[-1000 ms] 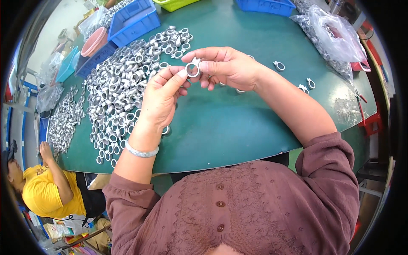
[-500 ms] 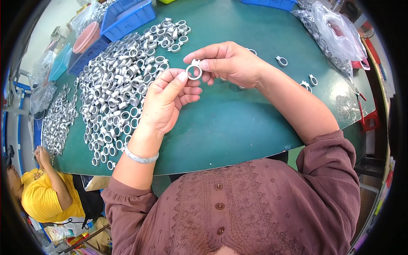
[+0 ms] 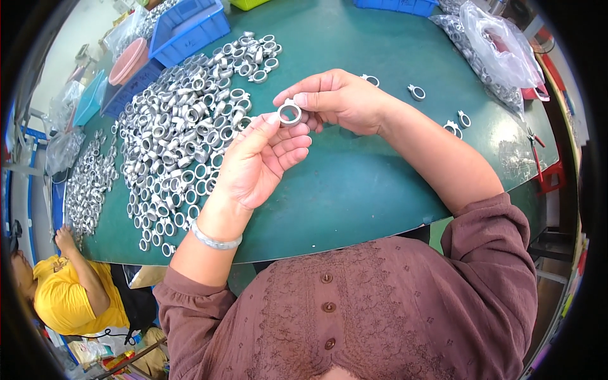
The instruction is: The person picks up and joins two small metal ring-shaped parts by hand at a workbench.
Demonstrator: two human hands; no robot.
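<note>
Between my two hands, above the green table, is a silver metal ring [image 3: 280, 114] with a small lug on its upper side. My left hand [image 3: 258, 152] pinches its lower left edge between thumb and fingers, the other fingers loosely curled. On the ring's upper right, by the lug, my right hand [image 3: 339, 101] grips with thumb and forefinger. A large heap of similar metal rings [image 3: 183, 120] lies just left of my left hand. A few single rings, one of them a ring [image 3: 416, 92] beyond my right forearm, lie on the right part of the table.
Blue bins [image 3: 190, 30] and a pink tub [image 3: 128, 61] stand at the back left. A clear plastic bag [image 3: 500, 50] of metal parts lies at the far right, near red-handled pliers [image 3: 536, 142]. A person in yellow [image 3: 76, 294] works by a smaller heap [image 3: 87, 187] at the left.
The ring has turned slightly and sits a little lower. My left hand has shifted right and down, its lower fingers opening somewhat. My right hand has moved slightly down.
</note>
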